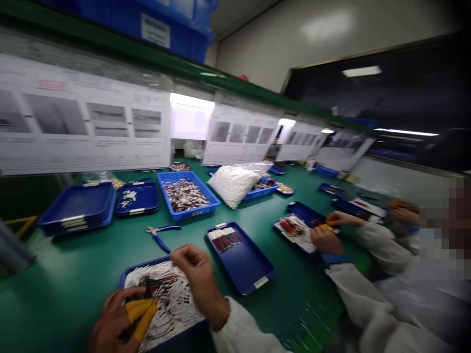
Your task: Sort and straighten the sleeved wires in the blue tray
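Observation:
My left hand [123,321], with yellow covers on two fingers, is at the lower left over a blue tray [123,279]. Those fingertips are closed in a pinch, and a thin dark wire shows at their tips. Under both hands the tray is heaped with white wire pieces [174,306], some with red, green and dark parts. My right hand [200,279] hovers at the tray's far right side, thumb and fingers pressed together; whatever they hold is hidden. Beside it lies a second blue tray [246,269] with a row of dark red and white pieces [225,239] at its far end.
Blue-handled pliers [162,234] rest beyond the near tray. Farther back are stacked trays [79,208], a bin of small parts [187,193] and a bag of white pieces [233,184]. On the right, a co-worker's hands [326,240] work above another tray [298,235].

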